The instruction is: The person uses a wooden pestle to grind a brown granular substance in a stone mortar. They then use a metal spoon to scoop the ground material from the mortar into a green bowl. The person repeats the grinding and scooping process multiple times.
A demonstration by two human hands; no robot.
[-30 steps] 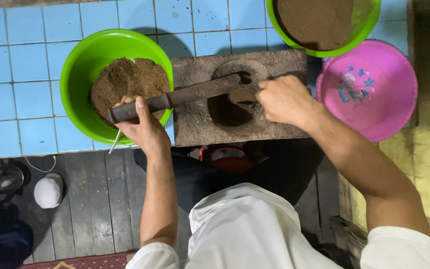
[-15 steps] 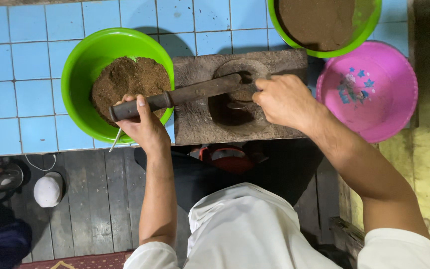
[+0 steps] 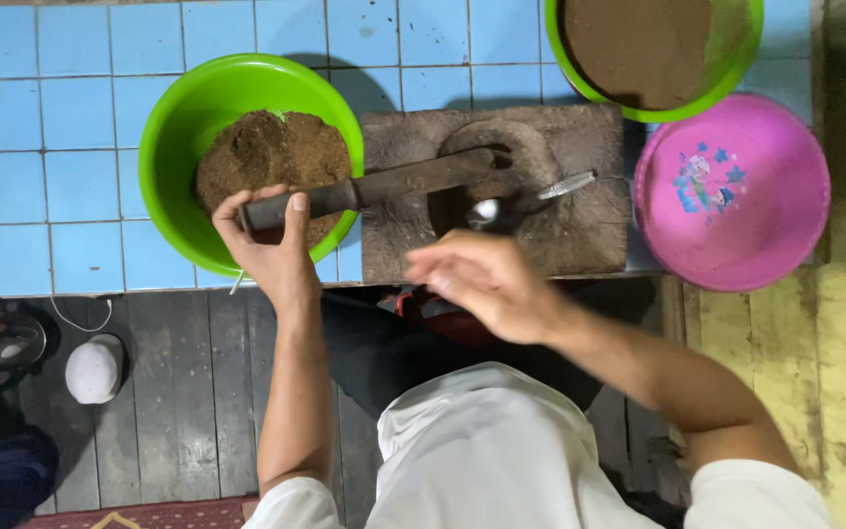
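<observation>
The person wears a white short-sleeved top — plain, with no print or pattern showing. The cloth is soft and creased, with folds running down the middle of the chest. The sleeves end high on the upper arms, so both forearms are bare down to the wrists. The left hand [image 3: 276,245] is bare — no glove, ring or watch shows on it. The right hand [image 3: 487,284] is bare too, and blurred, so its fingers cannot be made out finely. Below the top the lap is covered in dark cloth, near black, with a patch of red fabric showing at its upper edge.
</observation>
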